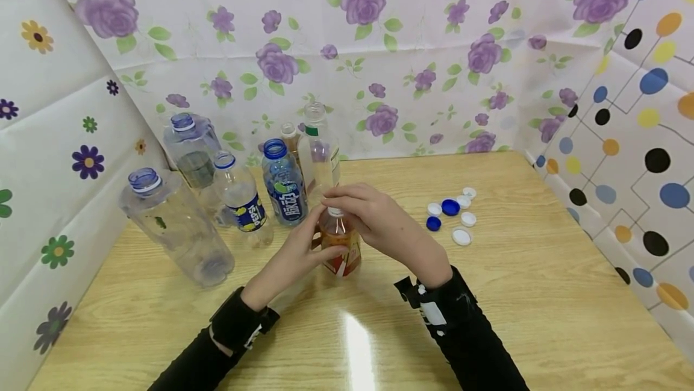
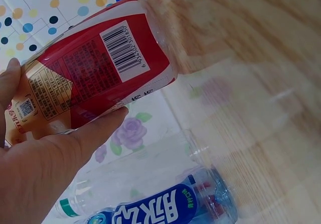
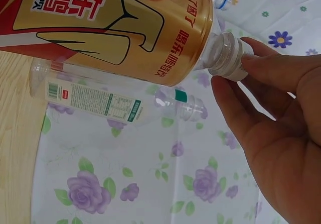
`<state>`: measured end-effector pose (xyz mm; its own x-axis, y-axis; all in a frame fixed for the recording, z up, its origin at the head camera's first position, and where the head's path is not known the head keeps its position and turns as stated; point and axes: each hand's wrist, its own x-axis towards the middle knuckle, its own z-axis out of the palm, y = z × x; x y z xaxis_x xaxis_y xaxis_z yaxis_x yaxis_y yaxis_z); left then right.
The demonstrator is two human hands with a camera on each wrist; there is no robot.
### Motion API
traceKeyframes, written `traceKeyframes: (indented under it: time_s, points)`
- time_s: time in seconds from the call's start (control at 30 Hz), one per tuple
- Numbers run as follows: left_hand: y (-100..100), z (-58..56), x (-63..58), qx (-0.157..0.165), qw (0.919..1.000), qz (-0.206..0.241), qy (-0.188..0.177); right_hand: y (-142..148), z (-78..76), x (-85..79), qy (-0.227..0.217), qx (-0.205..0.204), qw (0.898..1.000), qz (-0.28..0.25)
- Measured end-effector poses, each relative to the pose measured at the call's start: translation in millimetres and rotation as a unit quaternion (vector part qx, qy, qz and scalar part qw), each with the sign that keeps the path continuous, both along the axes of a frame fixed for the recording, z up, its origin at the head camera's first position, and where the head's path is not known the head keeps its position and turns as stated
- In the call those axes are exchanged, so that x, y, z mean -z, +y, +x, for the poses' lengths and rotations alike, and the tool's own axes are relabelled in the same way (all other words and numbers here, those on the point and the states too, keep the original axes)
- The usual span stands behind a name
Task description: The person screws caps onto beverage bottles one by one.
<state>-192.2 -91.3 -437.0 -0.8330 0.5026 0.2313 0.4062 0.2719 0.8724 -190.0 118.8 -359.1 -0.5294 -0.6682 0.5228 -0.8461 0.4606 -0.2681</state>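
Head view: gold-and-red bottle [image 1: 338, 239] between left grip [image 1: 295, 252] and right grip [image 1: 385, 222]

Beyond both grips the tabletop [image 1: 515, 294] ends at a far edge against flowered cloth [image 1: 423, 47]; its widest stretch lies to the right, past loose blue and white caps [image 1: 450, 207] well apart from the right grip. Left of the grips, room is tighter: a blue-labelled bottle [image 1: 287, 192] and a tall clear bottle [image 1: 320, 159] stand just beyond the left grip, with a Pepsi bottle [image 1: 247, 213] and two large clear bottles [image 1: 176, 231] farther left.

Upright on the tabletop, the gold-and-red bottle shows gold on its upper label [image 3: 175, 45] and red below, with a barcode [image 2: 125, 50] on one side; a white cap [image 3: 235, 63] sits at its mouth.

Left grip is curled round the bottle's side, thumb across the near face. Right grip arches over the top, fingers and thumb drawn in to pinch the white cap
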Motion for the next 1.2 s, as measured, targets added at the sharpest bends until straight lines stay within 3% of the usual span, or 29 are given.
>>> traceKeyframes:
  time_s: [0.33,0.73,0.93,1.2]
  points:
    - [-0.9,-0.5,1.1,0.005,1.0,0.0,0.006,-6.3,1.2,0.4,-0.015,0.075,0.996,-0.043]
    - [-0.2,-0.2,0.0,0.007,1.0,0.001,-0.002,0.2,0.6,-1.3,0.025,0.023,0.999,-0.009]
    - [-0.3,-0.4,0.0,0.008,1.0,-0.001,-0.005,2.2,0.9,-2.3,0.014,0.0,1.0,0.019]
    - [-0.6,-0.6,1.7,0.006,1.0,0.003,0.0,0.1,2.2,-1.0,-0.009,0.009,1.0,-0.002]
